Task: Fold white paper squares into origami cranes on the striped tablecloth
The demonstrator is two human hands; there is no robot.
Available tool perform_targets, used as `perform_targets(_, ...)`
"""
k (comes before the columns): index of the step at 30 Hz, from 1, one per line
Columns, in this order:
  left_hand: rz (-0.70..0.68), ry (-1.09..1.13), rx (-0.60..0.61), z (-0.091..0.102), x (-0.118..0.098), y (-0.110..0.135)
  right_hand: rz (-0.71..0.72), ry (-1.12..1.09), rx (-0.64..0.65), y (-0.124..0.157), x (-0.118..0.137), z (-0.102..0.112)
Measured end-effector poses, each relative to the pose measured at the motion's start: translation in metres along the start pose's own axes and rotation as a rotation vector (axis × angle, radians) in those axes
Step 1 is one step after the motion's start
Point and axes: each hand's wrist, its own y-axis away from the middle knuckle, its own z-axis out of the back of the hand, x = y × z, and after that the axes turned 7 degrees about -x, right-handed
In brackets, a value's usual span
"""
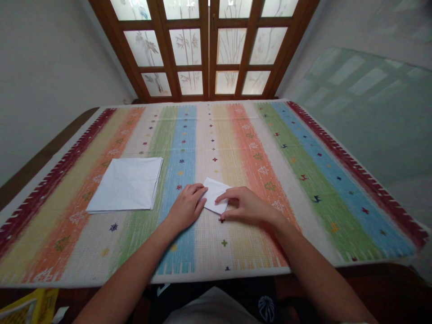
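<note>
A small folded piece of white paper [215, 192] lies on the tablecloth in front of me, its corners pointing at an angle. My left hand [186, 205] grips its left edge, with thumb and fingers closed on it. From the right, my right hand [248, 205] pinches the near right side, index finger on top and thumb low at the edge. Part of the paper is hidden under the fingers of both hands. Left of my left hand rests a neat stack of white square sheets [124, 184], apart from both hands.
A striped, colourful tablecloth [303, 216] covers the table. Behind the far edge stand wooden doors [205, 49] with frosted panes. A glass panel [364, 126] leans along the right wall. Something yellow [45, 303] shows below the table's near left edge.
</note>
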Motion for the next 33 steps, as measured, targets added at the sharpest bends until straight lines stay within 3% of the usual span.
perform_targets(3,-0.027,0.000,0.038,0.002,-0.001,-0.001,0.173,0.166,-0.090,-0.002,-0.002,0.004)
perform_targets(6,-0.054,0.045,0.048,0.000,-0.001,-0.002,0.229,0.228,-0.029,-0.004,-0.006,0.002)
perform_targets(10,-0.061,0.087,0.056,0.002,-0.004,-0.001,0.203,0.220,-0.008,-0.005,-0.010,0.000)
perform_targets(18,-0.057,0.198,0.146,0.027,-0.013,0.002,0.193,0.148,-0.009,-0.006,-0.012,0.005)
perform_targets(28,0.017,0.144,0.113,0.015,-0.007,0.001,0.051,0.236,-0.142,-0.008,-0.006,-0.005)
perform_targets(33,0.024,0.160,0.067,0.015,-0.011,0.002,0.056,0.276,-0.168,-0.009,-0.005,-0.008)
